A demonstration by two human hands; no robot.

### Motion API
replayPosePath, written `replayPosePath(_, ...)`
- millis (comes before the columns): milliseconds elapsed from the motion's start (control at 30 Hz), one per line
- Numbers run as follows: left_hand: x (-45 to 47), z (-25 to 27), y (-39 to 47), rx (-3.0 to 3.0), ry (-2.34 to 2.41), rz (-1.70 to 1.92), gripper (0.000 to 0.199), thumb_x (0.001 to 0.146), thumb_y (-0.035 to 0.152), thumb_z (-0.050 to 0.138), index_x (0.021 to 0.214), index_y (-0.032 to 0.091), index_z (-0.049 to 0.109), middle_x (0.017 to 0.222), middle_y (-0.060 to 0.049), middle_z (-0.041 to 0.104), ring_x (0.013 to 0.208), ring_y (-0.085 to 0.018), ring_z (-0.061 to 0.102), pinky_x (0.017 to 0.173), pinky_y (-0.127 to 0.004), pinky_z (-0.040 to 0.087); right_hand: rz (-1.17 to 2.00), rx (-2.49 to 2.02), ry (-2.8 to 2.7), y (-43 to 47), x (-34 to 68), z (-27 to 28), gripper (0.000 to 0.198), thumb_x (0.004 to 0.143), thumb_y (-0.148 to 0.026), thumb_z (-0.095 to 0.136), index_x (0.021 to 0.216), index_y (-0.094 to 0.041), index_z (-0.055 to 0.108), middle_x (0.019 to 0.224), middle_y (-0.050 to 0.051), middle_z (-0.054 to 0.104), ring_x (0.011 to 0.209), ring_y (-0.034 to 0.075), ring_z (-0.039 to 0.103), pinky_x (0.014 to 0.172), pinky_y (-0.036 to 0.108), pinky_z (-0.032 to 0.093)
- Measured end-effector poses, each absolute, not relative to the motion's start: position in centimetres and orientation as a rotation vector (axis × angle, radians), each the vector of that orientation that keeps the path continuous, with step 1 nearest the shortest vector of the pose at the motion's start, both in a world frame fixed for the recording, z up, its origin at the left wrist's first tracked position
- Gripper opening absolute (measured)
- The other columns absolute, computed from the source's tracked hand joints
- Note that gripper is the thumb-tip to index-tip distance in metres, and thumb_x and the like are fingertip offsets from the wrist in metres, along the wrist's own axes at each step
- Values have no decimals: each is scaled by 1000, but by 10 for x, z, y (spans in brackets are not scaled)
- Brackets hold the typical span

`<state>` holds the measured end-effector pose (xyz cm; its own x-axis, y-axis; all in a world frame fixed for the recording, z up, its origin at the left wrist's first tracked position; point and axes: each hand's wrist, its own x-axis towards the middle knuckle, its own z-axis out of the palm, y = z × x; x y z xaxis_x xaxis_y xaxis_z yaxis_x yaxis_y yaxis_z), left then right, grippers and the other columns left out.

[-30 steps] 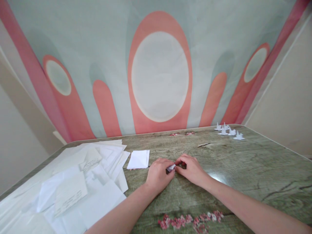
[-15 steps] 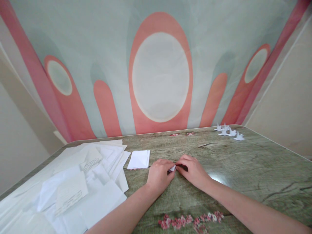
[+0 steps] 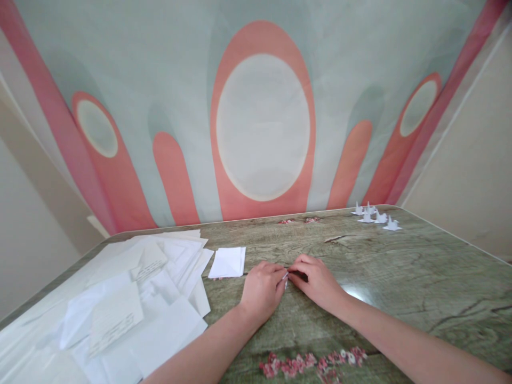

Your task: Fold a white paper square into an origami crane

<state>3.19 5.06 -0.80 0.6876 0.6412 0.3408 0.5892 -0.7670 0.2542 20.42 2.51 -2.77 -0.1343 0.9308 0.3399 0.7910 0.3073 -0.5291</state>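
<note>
A small folded piece of white paper (image 3: 285,277) shows between my two hands, most of it hidden by fingers. My left hand (image 3: 264,285) is closed on it, thumb and fingers pinched together. From the other side my right hand (image 3: 314,277) meets it with thumb and fingertips pinched at the paper's edge. Left of my hands lies a stack of square white paper (image 3: 227,262). Several folded paper cranes (image 3: 380,216) stand at the far right of the table.
A heap of loose white sheets and printed paper (image 3: 160,314) spreads over the left side of the wood-grain table (image 3: 400,288). Pink flower prints (image 3: 296,365) mark the near edge. Behind the table hangs a patterned backdrop (image 3: 264,128).
The folded paper has turned between my fingers, and its white triangular face now shows as a thin edge. My left thumb has shifted slightly; both hands stay in the same place.
</note>
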Motion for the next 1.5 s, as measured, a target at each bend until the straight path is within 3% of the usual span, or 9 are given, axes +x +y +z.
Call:
replayPosePath(500, 34, -6, 44, 2985, 1076, 467, 23, 84, 15, 45, 101, 19, 60, 97, -5, 63, 90, -22, 53, 79, -36, 44, 221, -1485, -2020, 21, 208, -28, 24, 79, -12, 54, 90, -26, 70, 80, 1, 59, 77, 15, 55, 72, 29, 38)
replayPosePath(800, 37, 0, 38, 2994, 1105, 411, 22, 86, 21, 43, 101, 17, 58, 96, -7, 60, 90, -23, 51, 78, -38, 43, 206, -1487, -2015, 21, 207, -26, 26, 78, -9, 53, 89, -25, 69, 80, 1, 59, 77, 15, 55, 73, 29, 38)
replayPosePath(967, 36, 2, 35, 2959, 1093, 413, 28, 83, 32, 49, 106, 17, 56, 101, -7, 59, 95, -25, 50, 80, -39, 43, 191, -1495, -2020, 19, 206, -26, 25, 78, -9, 53, 89, -25, 68, 79, 0, 58, 77, 14, 54, 72, 28, 38)
replayPosePath(1200, 30, 3, 37, 2900, 1049, 440, 32, 79, 39, 54, 105, 20, 58, 101, -7, 58, 97, -25, 49, 84, -39, 41, 12, -1474, -2113, 9, 202, -20, 19, 76, -7, 52, 78, -20, 66, 81, 2, 56, 80, 15, 53, 77, 31, 37)
replayPosePath(1500, 23, 4, 50, 2832, 908, 458, 35, 75, 43, 60, 104, 23, 59, 108, -6, 54, 101, -25, 47, 88, -39, 39, 18, -1418, -2177, 7, 203, -18, 26, 74, -4, 51, 85, -22, 66, 88, 2, 57, 84, 15, 51, 81, 33, 34)
